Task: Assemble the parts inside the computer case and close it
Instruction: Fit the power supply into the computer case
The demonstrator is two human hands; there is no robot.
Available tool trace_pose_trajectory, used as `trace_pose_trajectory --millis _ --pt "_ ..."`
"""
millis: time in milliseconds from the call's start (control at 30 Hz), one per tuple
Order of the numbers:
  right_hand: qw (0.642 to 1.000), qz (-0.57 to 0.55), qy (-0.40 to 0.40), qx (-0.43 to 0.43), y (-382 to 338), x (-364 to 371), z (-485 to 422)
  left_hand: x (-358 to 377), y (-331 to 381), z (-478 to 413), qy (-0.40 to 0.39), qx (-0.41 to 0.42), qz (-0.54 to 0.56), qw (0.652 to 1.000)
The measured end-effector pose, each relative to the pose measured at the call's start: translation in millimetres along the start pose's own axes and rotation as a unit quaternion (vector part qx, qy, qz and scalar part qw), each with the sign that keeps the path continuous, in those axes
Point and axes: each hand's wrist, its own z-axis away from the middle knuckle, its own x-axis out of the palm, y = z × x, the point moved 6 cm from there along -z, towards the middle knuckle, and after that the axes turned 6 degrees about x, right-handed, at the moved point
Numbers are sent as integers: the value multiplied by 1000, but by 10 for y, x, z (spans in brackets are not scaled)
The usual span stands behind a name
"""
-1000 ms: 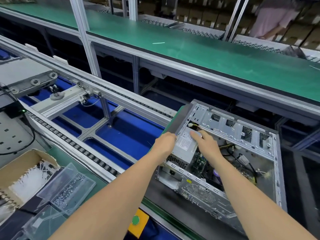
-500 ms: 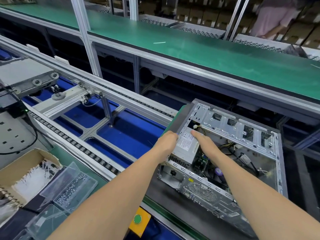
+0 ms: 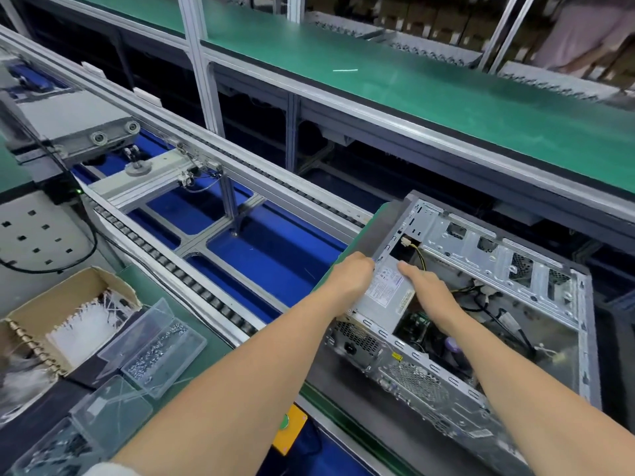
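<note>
Green belts [image 3: 429, 97] and roller tracks cross the workshop, and on the near line at the right lies the case [image 3: 498, 266], open side up, with the power supply [image 3: 385, 298] in its near-left corner. The left hand [image 3: 348, 278] curls its fingers over the supply's left edge, while the right hand [image 3: 429, 293] lies flat on top, fingers straight. Clear screw boxes [image 3: 165, 352] sit well to the left.

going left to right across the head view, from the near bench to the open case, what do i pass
cardboard box of white ties → clear box of screws → yellow button box → left hand → power supply → right hand
</note>
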Motion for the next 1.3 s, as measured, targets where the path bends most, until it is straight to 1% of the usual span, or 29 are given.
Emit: trace_pose_trajectory --millis 67,133,167,267,400,467,567,634,701,767,834,867,901,934,967,1034,1101,1168,1234,1268,1301 --pt "998 -30 -52 32 46 27 -36 23 -16 -8 -13 -1 -9 1000" --pt "989 -59 -118 66 86 105 -51 20 -52 -11 -14 -12 9 1000" --pt "985 -70 -140 69 86 138 -53 17 -63 -1 -14 -18 25 999" --pt "985 -82 -143 42 37 163 -51 13 -72 31 -18 -25 57 998" --pt "986 -115 -117 2 -59 159 -42 -45 -58 20 26 -9 54 998" --pt "987 -115 -109 -1 -78 127 -55 -46 -69 7 29 -9 65 997" --pt "986 -92 -135 -11 -136 49 -80 -44 -108 -3 13 -9 71 997" --pt "984 -76 -158 -5 -224 -9 -121 -35 -107 11 0 -3 55 998" --pt "983 -33 -181 -7 -375 -30 -146 -30 -106 10 -1 -2 43 999" --pt "981 25 -193 7 -501 19 -142 -41 -96 20 2 -11 59 998" --pt "980 94 -176 5 -513 75 -139 -36 -109 22 -2 -20 82 996" --pt "980 131 -150 -24 -493 79 -161 -33 -114 27 -3 -24 94 995" --pt "974 181 -109 -78 -482 56 -180 -39 -117 40 0 -29 105 994" --pt "964 221 -75 -131 -485 30 -189 -49 -121 50 7 -32 111 993" --pt "956 237 -59 -162 -481 12 -212 -62 -114 57 15 -30 107 994" --pt "952 236 -66 -183 -479 -3 -249 -76 -81 74 31 -16 92 995" --pt "935 282 -53 -208 -477 10 -289 -81 -47 84 48 -11 79 996" --pt "912 343 -28 -225 -486 65 -335 -89 -19 76 56 -17 65 996" --pt "923 328 -37 -198 -520 91 -336 -93 -4 66 56 -25 61 996" --pt "943 284 -56 -166 -521 87 -328 -91 -7 65 53 -25 56 997" --pt "955 250 -78 -141 -511 77 -316 -85 -18 70 48 -21 44 998"
